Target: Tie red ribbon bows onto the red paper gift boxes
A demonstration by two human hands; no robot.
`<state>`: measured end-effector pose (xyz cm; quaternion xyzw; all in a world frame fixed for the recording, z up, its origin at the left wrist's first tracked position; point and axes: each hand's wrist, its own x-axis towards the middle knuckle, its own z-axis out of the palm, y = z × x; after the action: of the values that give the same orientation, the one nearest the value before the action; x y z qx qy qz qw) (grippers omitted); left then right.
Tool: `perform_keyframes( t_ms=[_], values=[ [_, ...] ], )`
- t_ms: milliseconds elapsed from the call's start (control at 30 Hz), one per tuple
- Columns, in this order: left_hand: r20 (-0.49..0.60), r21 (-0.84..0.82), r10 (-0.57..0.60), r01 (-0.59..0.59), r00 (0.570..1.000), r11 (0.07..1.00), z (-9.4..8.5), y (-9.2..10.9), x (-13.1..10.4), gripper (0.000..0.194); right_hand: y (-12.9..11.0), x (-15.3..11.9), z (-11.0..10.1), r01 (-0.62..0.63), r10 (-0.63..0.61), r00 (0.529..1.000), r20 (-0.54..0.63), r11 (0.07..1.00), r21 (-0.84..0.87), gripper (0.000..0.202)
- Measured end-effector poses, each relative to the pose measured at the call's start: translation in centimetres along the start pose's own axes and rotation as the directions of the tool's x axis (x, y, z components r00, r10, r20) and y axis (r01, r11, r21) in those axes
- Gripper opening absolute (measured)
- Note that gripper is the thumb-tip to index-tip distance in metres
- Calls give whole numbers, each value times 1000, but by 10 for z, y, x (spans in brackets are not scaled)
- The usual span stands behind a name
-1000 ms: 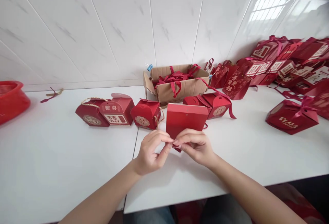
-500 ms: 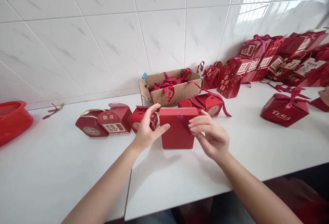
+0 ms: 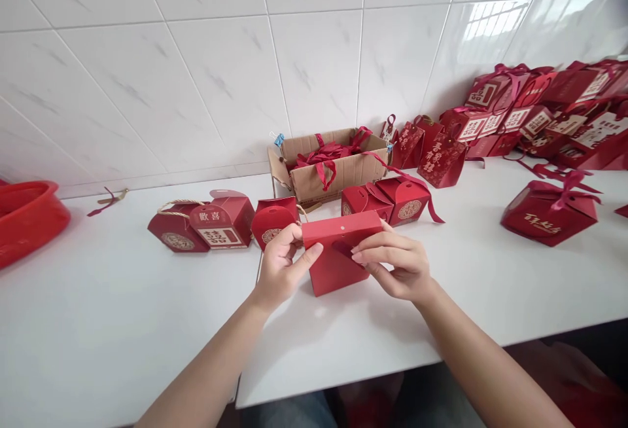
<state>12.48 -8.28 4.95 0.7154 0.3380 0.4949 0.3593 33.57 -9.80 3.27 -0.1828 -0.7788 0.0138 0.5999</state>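
Observation:
A red gift box [image 3: 331,274] stands slightly turned on the white table in front of me, a small hole showing near its top edge. My left hand [image 3: 284,264] grips its upper left corner, thumb on the near face and fingers behind. Against the right part of that face, my right hand [image 3: 397,261] pinches a dark red ribbon [image 3: 346,251] between thumb and fingertips. Part of the ribbon is hidden by the fingers. Right behind the box are a small red box [image 3: 273,218] with a round gold emblem and a pair of red boxes [image 3: 405,202].
A cardboard box [image 3: 343,179] full of red ribbons stands by the tiled wall. Two handled gift boxes [image 3: 223,218] sit left, beyond them a red plastic basin [image 3: 34,225]. Rightward are a bow-tied box [image 3: 549,215] and a stack of gift boxes [image 3: 534,114]. A seam splits the table [image 3: 122,323].
My left hand has closed on the box's upper left corner. The box has turned and tipped a little, and my right hand has shifted slightly left with the ribbon.

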Motion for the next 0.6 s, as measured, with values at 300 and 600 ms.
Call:
perform_keyframes(
  t_ms=[300,600],
  values=[
    [-5,-9,57,-58,998,998,4,1,-4,22,-8,2,2,9,-8,1000,11,997,-78,28],
    [-8,-10,111,-111,994,994,10,-2,-7,13,-19,2,8,-59,44,997,-62,959,-276,22]
  ],
)
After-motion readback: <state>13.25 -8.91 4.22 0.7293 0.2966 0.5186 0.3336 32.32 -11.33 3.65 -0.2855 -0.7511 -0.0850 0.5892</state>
